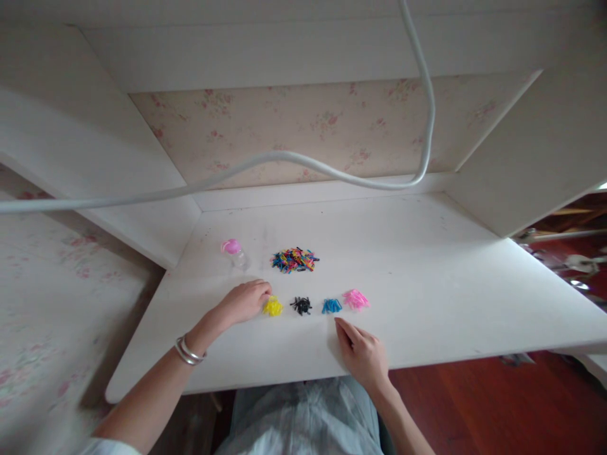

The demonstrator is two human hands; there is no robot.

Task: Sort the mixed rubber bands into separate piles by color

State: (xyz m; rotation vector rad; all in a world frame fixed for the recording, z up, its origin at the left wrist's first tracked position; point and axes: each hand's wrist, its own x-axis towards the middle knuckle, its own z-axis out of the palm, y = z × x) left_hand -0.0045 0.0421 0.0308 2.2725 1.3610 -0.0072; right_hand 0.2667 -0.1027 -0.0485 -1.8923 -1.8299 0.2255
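Observation:
On the white desk lie four small sorted piles in a row, of what look like tiny elastic bands: a yellow pile (272, 306), a black pile (301, 306), a blue pile (331, 306) and a pink pile (356, 299). Behind them sits a larger mixed-colour pile (294, 260). My left hand (246, 299) is closed at the left edge of the yellow pile; whatever its fingertips hold, if anything, is hidden. My right hand (363, 354) rests closed just in front of the blue pile, with nothing visible in its fingers.
A small clear container with a pink top (231, 246) is at the back left of the desk (427, 272). A white cable (303, 161) hangs across the view above the desk. Side panels (497, 151) and a floral-papered wall (327, 129) enclose the back.

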